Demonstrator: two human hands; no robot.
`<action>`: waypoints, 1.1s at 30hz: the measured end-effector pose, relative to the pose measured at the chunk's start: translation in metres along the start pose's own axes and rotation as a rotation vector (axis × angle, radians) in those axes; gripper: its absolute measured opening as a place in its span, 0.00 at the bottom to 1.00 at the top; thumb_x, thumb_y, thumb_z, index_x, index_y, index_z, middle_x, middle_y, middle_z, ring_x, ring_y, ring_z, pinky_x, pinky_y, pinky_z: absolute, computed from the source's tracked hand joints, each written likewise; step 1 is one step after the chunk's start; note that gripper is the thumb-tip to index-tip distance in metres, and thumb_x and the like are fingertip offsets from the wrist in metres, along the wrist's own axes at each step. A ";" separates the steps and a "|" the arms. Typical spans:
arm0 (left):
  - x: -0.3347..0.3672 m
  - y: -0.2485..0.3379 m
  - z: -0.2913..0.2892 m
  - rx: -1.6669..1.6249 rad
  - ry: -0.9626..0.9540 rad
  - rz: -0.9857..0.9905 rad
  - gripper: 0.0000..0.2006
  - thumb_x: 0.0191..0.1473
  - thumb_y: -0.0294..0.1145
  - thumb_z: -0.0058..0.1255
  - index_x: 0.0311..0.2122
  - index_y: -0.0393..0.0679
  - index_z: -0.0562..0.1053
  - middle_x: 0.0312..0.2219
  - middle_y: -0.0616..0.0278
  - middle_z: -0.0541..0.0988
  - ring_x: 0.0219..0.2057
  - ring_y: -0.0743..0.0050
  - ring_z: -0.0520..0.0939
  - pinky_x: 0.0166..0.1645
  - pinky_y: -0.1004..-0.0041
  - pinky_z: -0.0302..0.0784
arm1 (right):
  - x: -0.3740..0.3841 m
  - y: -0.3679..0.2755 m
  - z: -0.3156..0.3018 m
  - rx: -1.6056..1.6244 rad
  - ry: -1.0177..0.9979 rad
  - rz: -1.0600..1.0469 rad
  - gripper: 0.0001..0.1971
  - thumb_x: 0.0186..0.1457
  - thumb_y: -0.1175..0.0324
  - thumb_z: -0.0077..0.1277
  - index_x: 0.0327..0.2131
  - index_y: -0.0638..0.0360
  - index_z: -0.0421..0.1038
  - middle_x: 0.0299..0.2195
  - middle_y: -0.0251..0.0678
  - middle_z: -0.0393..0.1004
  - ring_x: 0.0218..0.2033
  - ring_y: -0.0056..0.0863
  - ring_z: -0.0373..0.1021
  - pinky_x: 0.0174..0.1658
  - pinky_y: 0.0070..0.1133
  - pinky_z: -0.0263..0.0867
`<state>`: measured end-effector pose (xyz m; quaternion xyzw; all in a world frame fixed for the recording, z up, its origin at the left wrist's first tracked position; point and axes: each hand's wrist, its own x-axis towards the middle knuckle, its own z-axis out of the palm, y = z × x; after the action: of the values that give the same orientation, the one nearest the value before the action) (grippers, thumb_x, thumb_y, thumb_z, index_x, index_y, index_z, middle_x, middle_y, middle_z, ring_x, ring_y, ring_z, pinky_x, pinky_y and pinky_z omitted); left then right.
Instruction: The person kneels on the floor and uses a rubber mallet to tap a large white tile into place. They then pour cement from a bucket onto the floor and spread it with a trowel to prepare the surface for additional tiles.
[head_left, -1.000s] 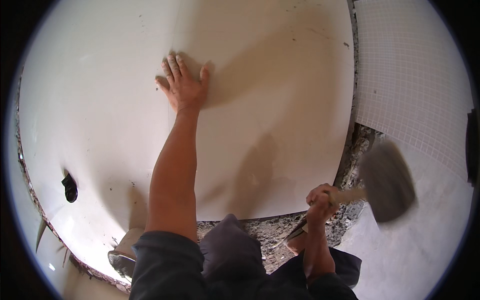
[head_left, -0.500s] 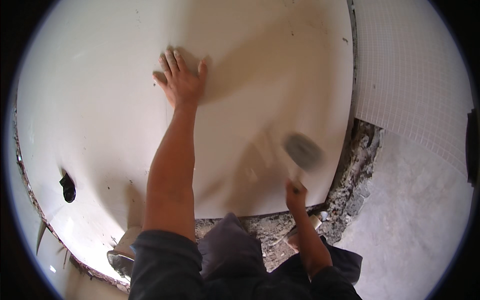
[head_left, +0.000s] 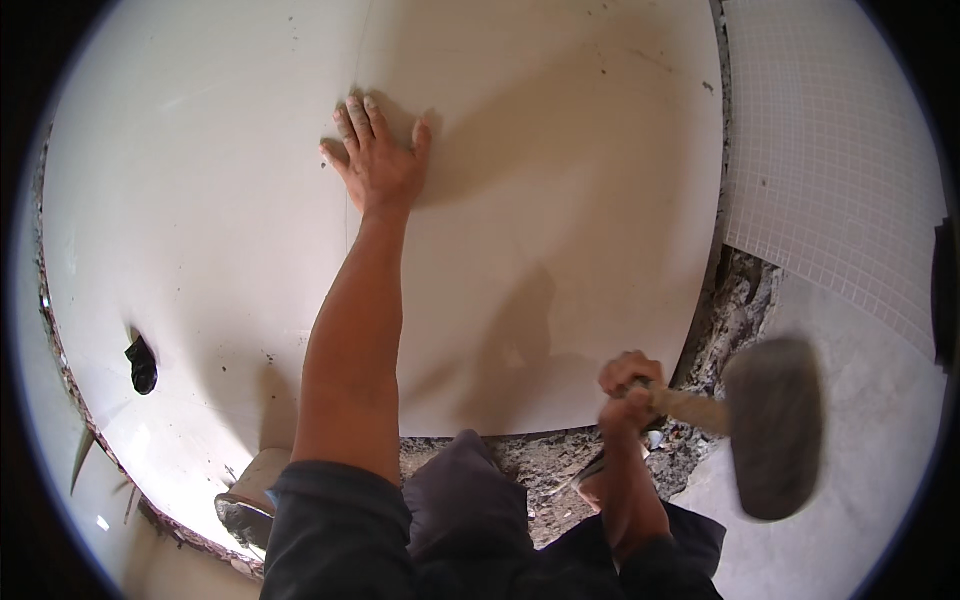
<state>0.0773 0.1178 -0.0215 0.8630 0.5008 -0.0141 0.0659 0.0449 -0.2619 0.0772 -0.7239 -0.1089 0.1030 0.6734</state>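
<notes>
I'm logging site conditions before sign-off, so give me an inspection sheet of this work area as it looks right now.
Surface: large pale tile, smooth, a few dark specks; bare rough mortar bed along its near edge.
Job's things: rubber mallet, wooden handle, head blurred, raised off to the right of the tile.
Clutter: small black object lying on the tile at the left; rubble along the right edge.
Hands: left hand flat on the tile, fingers spread; right hand in a closed grip on the mallet handle.
Cables: nothing seen.
Surroundings: white mosaic sheet at the right; grey floor below it; a shoe at lower left.
</notes>
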 end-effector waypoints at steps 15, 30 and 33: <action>-0.002 0.001 -0.004 0.025 0.001 0.001 0.41 0.57 0.66 0.26 0.67 0.45 0.47 0.68 0.63 0.44 0.69 0.67 0.40 0.69 0.50 0.33 | 0.040 -0.004 0.018 -0.711 -0.215 0.614 0.11 0.58 0.64 0.50 0.37 0.62 0.72 0.32 0.44 0.74 0.35 0.21 0.69 0.38 0.23 0.65; 0.000 0.002 0.006 0.056 0.069 0.022 0.41 0.57 0.66 0.28 0.67 0.45 0.46 0.67 0.61 0.45 0.69 0.68 0.40 0.69 0.50 0.33 | -0.066 0.018 -0.068 -0.731 0.287 0.381 0.04 0.57 0.74 0.46 0.28 0.58 0.64 0.20 0.29 0.64 0.19 0.14 0.59 0.23 0.16 0.56; -0.002 0.001 0.007 0.074 0.061 0.013 0.41 0.57 0.66 0.27 0.67 0.45 0.46 0.67 0.62 0.45 0.69 0.68 0.40 0.69 0.50 0.33 | -0.076 0.010 -0.084 -0.534 0.406 0.597 0.07 0.57 0.70 0.50 0.27 0.59 0.65 0.22 0.29 0.65 0.22 0.19 0.62 0.27 0.21 0.60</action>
<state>0.0773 0.1145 -0.0282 0.8680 0.4962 -0.0061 0.0188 -0.0027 -0.3656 0.0731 -0.8776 0.2166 0.1170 0.4113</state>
